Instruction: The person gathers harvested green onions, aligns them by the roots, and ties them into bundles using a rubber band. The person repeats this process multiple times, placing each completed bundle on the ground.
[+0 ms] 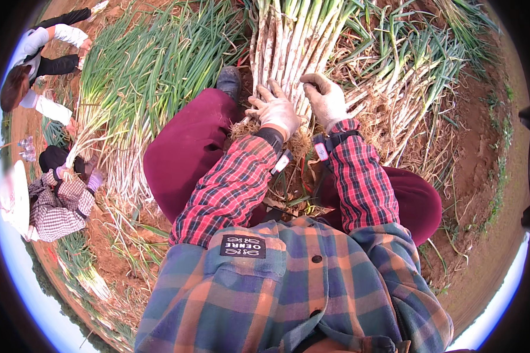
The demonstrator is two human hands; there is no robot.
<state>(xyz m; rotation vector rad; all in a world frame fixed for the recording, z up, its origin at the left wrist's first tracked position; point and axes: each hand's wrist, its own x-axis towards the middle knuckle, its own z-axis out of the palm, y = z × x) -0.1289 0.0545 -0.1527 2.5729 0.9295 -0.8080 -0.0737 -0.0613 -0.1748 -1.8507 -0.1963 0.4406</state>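
Observation:
A thick bundle of green onions (291, 48) lies before me, its pale, soil-marked stalks pointing away and its fibrous roots (299, 143) toward me. My left hand (276, 110), in a whitish work glove, rests on the lower stalks with its fingers spread. My right hand (327, 99), gloved alike, is at the bundle's right side. Its thumb and index finger are bent with a gap between them, and no object shows there. The other right fingers are partly hidden. Whether that hand touches the stalks, I cannot tell.
Loose green onions (397, 97) lie to the right, beside bare soil (477, 176). A wide row of green onions (159, 84) spreads at left. Two people work there: one in light sleeves (53, 110), another in a checked garment (64, 207) holding stalks. My boot (229, 83) stands beside the bundle.

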